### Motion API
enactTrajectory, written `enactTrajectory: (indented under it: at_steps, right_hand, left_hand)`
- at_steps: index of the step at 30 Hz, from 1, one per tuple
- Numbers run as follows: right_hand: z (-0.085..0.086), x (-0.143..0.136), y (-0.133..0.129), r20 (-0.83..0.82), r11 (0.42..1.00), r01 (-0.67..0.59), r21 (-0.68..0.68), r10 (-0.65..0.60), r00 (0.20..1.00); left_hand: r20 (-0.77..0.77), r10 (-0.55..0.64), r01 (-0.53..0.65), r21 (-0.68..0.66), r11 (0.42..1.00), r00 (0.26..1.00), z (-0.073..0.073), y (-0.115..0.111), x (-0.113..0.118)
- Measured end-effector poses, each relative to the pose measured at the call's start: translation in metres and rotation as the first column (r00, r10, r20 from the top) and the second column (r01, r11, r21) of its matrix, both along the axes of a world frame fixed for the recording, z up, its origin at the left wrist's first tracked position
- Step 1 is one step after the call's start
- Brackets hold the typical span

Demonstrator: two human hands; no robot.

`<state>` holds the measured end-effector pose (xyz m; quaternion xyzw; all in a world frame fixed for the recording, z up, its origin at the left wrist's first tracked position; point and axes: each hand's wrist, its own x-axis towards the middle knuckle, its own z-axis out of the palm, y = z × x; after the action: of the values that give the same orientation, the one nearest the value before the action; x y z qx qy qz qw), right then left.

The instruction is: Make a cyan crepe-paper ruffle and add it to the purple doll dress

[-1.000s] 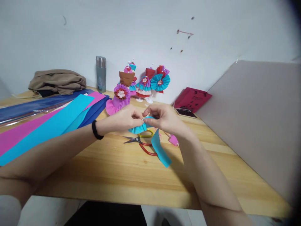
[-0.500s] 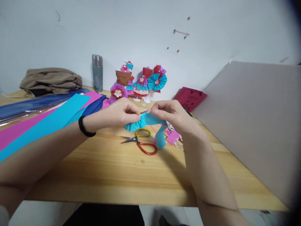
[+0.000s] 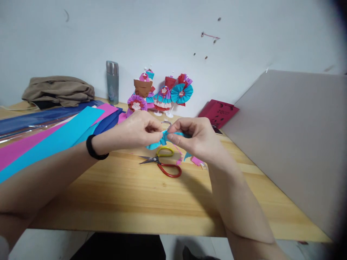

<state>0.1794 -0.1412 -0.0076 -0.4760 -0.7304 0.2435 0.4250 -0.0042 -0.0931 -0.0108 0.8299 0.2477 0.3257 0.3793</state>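
A blue crepe-like strip (image 3: 153, 146) is bunched into folds between my two hands, above the wooden table. My left hand (image 3: 138, 130), with a black band on its wrist, pinches the gathered part between thumb and forefinger. Close beside it, my right hand (image 3: 193, 136) pinches the same strip with thumb and fingertips; the strip's loose end hangs partly hidden behind this hand. Just below the hands lie scissors (image 3: 155, 159) with one yellow and one red handle, blades apart and pointing left.
Blue and pink paper sheets (image 3: 78, 124) spread across the left, before a brown cloth (image 3: 58, 90). A grey bottle (image 3: 112, 83), small decorated dress figures (image 3: 169, 94) and a dark pink bag (image 3: 219, 112) stand along the back. Pink scraps (image 3: 196, 161) lie right of the scissors.
My right hand has moved left and slightly down, close to my left hand. Less of the blue strip shows between them, and its hanging end is now mostly hidden.
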Motion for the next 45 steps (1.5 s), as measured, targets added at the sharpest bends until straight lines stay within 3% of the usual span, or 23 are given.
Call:
enactTrajectory:
  at_steps: [6,12,21,30,45]
  right_hand:
    - [-0.001,0.001,0.001,-0.004,1.0,-0.009,0.024,0.009,1.0]
    - [-0.003,-0.002,0.002,0.024,0.999,-0.015,0.044,0.014,1.0]
    - [-0.004,0.0,0.004,-0.009,0.998,-0.06,0.031,0.061,0.998]
    - [-0.006,-0.001,0.008,0.019,0.998,0.016,0.057,-0.017,1.0]
    - [-0.012,-0.002,0.012,-0.035,0.998,0.048,0.048,-0.047,0.998]
  left_hand:
    - [-0.062,0.034,-0.025,0.133,0.991,0.998,0.001,-0.003,0.001]
    - [-0.017,0.068,-0.061,0.26,0.964,0.998,-0.001,-0.004,0.002]
    - [-0.069,0.073,-0.043,0.363,0.931,0.995,-0.003,-0.002,0.0]
    - [-0.116,0.131,-0.044,0.559,0.828,0.985,-0.004,0.0,-0.004]
    - [-0.138,0.174,-0.04,0.664,0.747,0.975,-0.006,0.002,-0.003]
